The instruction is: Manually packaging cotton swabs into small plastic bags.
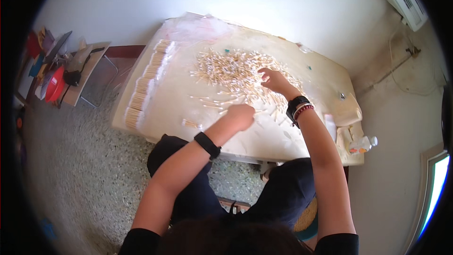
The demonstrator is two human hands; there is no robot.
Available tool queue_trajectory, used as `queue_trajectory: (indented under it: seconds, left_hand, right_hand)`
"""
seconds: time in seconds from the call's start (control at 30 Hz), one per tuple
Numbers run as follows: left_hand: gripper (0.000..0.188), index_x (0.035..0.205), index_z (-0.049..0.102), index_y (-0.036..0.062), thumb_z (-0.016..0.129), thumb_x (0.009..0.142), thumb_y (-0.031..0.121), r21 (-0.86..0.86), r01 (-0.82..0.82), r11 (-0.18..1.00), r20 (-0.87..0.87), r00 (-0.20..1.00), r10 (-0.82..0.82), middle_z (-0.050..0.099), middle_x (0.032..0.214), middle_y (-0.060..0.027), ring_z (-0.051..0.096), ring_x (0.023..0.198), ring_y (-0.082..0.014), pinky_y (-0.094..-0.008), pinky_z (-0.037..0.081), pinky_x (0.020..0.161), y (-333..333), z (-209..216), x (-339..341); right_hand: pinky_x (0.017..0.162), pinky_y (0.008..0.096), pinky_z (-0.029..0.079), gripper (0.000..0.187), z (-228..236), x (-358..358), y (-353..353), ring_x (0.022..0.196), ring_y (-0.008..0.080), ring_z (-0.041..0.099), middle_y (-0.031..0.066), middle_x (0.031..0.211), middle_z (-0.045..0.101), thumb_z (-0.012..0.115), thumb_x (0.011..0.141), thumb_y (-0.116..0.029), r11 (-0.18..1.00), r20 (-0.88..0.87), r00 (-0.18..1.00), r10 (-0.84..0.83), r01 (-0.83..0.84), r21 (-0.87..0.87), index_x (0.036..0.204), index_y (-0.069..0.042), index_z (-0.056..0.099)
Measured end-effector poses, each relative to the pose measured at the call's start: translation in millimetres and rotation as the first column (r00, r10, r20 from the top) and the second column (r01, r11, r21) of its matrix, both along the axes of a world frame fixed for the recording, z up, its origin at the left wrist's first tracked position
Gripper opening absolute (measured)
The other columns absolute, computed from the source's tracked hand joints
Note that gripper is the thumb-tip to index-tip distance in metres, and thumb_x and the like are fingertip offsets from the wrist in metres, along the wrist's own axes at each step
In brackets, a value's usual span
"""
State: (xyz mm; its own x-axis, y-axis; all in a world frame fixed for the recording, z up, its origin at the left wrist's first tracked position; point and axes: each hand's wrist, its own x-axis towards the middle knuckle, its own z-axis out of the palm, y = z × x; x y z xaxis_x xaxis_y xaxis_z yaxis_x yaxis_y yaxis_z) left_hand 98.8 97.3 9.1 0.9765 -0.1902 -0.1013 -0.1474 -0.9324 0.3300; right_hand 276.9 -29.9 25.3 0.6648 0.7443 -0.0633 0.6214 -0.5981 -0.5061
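A large loose heap of cotton swabs [231, 68] with pale sticks and white tips covers the middle of the table. My right hand [276, 83] is over the heap's right part, its fingers curved and apart, with nothing visible between them. Nearer to me, at the heap's front edge, my left hand [239, 117] is closed; its back faces up and hides what the fingers hold. Scattered swabs lie around it. A small bundle of swabs [191, 123] rests to its left. Along the table's left side runs a long row of neatly stacked swab bundles [145, 85].
Clear plastic film [193, 27] lies at the cream table's [245, 141] far left corner. On the right are a clear plastic bottle [362, 145] and a crumpled beige bag [348, 111]. A side table with a red basin [55, 84] stands at left. Walls bound the back and right.
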Motion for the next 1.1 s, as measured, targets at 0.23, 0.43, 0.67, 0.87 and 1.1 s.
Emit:
queue_trajectory:
  seconds: [0.23, 0.43, 0.67, 0.87, 1.1]
  left_hand:
    - [0.022, 0.088, 0.060, 0.0045, 0.053, 0.081, 0.024, -0.168, -0.014, 0.986, 0.025, 1.000, 0.019, 0.063, 0.081, -0.0155, 0.061, 0.079, -0.0330, -0.0439, 0.048, 0.068, 4, 35, -9]
    - [0.018, 0.086, 0.060, 0.0039, 0.055, 0.081, 0.021, -0.156, 0.021, 0.988, 0.065, 0.998, -0.011, 0.063, 0.078, -0.0136, 0.062, 0.076, -0.0297, -0.0420, 0.048, 0.065, -3, 38, -9]
    - [0.018, 0.085, 0.060, 0.0029, 0.055, 0.081, 0.020, -0.172, 0.052, 0.984, 0.077, 0.996, -0.039, 0.062, 0.077, -0.0132, 0.062, 0.074, -0.0293, -0.0416, 0.048, 0.065, -9, 32, -15]
    - [0.017, 0.084, 0.060, 0.0031, 0.055, 0.081, 0.019, -0.175, 0.082, 0.981, 0.051, 0.996, -0.074, 0.063, 0.077, -0.0129, 0.062, 0.074, -0.0300, -0.0416, 0.049, 0.064, -8, 25, -12]
    - [0.017, 0.083, 0.061, 0.0031, 0.055, 0.079, 0.018, -0.139, 0.003, 0.990, 0.075, 0.997, 0.007, 0.063, 0.077, -0.0140, 0.062, 0.074, -0.0315, -0.0424, 0.049, 0.065, 4, 22, -8]
  right_hand:
    - [0.094, 0.0443, 0.039, 0.067, -45, 34, 61, 0.116, 0.0381, 0.040, 0.0166, 0.129, 0.041, 0.073, 0.067, -0.014, 0.998, 0.498, 0.865, -0.060, 0.068, 0.001, 0.126, -0.020, 0.042]
    - [0.095, 0.0423, 0.038, 0.063, -72, 54, 45, 0.116, 0.0327, 0.042, 0.0111, 0.129, 0.043, 0.070, 0.069, -0.015, 0.988, 0.504, 0.853, -0.133, 0.076, 0.132, 0.126, -0.020, 0.044]
    - [0.099, 0.0402, 0.034, 0.059, -67, 39, 67, 0.119, 0.0326, 0.040, 0.0117, 0.132, 0.040, 0.068, 0.073, -0.017, 0.993, 0.500, 0.864, -0.055, -0.004, 0.116, 0.126, -0.019, 0.044]
    - [0.082, 0.0370, 0.046, 0.022, -72, 44, 70, 0.095, 0.0325, 0.057, 0.0139, 0.103, 0.061, 0.067, 0.071, -0.011, 0.957, 0.365, 0.921, -0.139, 0.031, 0.288, 0.093, -0.009, 0.065]
    - [0.067, 0.0324, 0.051, 0.015, -62, 55, 65, 0.071, 0.0247, 0.063, 0.0107, 0.079, 0.066, 0.061, 0.071, 0.000, 0.971, 0.385, 0.911, -0.147, 0.059, 0.231, 0.082, -0.007, 0.068]
